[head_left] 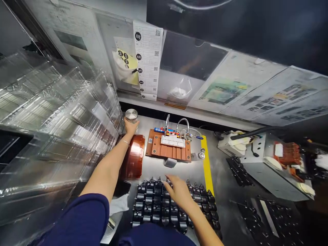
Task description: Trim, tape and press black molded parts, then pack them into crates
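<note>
My left hand [131,127] reaches far forward and is closed around a small clear jar with a silver lid [131,114]. Just nearer to me lies a curved stack of translucent amber-brown sheets [133,159]. My right hand [179,192] is over rows of black moulded parts [156,200], thumb and fingers apart, with nothing visible in it. Ahead of it sits a brown fixture block [167,152] carrying a white perforated strip [173,141]. A grey block [170,163] projects from the fixture's front edge.
Stacked clear plastic trays [64,112] rise on the left. Bent metal tubes [182,122] and a blue-handled tool [159,130] are behind the fixture. Yellow tape [208,167] runs down the right side. Farther right are a grey machine [266,177] and more black parts [238,171].
</note>
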Motion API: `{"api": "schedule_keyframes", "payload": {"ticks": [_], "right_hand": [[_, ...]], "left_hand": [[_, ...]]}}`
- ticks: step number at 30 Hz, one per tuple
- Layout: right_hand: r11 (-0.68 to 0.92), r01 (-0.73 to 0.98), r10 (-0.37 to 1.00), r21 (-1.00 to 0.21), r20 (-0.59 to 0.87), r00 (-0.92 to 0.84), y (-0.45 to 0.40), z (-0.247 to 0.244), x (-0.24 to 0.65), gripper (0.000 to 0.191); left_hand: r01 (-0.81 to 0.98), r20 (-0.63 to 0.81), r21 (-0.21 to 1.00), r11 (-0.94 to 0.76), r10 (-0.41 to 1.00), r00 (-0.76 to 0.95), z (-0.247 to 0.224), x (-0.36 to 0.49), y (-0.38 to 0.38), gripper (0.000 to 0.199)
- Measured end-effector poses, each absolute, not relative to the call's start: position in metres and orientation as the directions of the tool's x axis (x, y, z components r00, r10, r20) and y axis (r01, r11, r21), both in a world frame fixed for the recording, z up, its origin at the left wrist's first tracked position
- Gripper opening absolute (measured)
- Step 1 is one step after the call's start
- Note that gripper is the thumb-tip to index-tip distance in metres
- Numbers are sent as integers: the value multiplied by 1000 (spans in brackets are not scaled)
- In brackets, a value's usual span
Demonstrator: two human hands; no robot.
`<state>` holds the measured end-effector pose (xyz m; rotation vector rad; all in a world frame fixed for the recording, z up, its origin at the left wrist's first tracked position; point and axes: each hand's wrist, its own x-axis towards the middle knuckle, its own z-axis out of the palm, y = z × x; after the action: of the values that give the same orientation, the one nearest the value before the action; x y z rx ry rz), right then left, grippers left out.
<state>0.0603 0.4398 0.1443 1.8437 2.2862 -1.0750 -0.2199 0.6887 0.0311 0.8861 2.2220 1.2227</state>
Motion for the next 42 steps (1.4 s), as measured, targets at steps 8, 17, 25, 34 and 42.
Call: {"api": "schedule_keyframes", "payload": {"ticks": [8,17,25,34,42], "right_hand": [[650,561,533,-513,-218,-817,468,70,-76,76],[560,647,609,-517,-273,-745,464,50,-54,40],[627,456,608,-632,31,-793,436,75,-19,31],[444,383,474,-810,-151,-867,386,145,19,59],[275,516,899,-811,28,-437,389,171,14,20]], "left_hand": [[216,-84,940,263,794,-602,51,-224,620,79],[159,-169,927,339,757,-632,68,-216,393,42],[-556,-808,561,613,552,-207,94,-237,396,57],[-257,-538,829,497,835,-120,110,-200,396,36],[416,-98,909,10,977,191,162,-152,366,19]]}}
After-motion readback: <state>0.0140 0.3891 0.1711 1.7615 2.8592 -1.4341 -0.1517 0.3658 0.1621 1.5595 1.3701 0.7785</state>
